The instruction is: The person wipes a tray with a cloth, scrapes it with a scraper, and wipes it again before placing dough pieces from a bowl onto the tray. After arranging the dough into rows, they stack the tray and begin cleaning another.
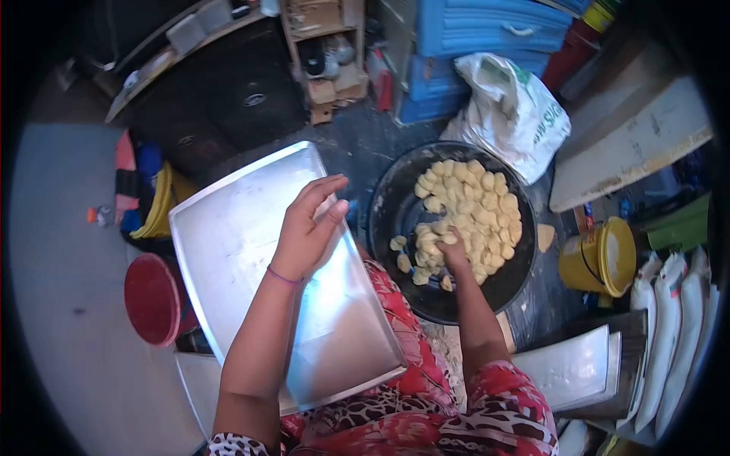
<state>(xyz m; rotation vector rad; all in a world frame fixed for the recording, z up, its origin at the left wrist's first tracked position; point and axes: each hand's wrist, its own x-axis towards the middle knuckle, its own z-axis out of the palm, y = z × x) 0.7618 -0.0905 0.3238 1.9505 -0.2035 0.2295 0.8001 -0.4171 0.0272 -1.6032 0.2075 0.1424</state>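
Observation:
A wide black basin holds a heap of pale yellow dough balls, with a few loose ones at its left side. My right hand reaches down into this heap, its fingers curled around some of the dough; the balls partly hide the fingertips. Across my lap rests a large shallow metal baking tray, tilted and with nothing lying on it. Over the tray's upper right part hovers my left hand, fingers stretched and thumb apart, holding nothing.
Behind the basin slumps a white sack against a blue drawer unit. A yellow bucket stands at the right near several filled white bags. Left of the tray is a red bucket. More metal trays lie at lower right.

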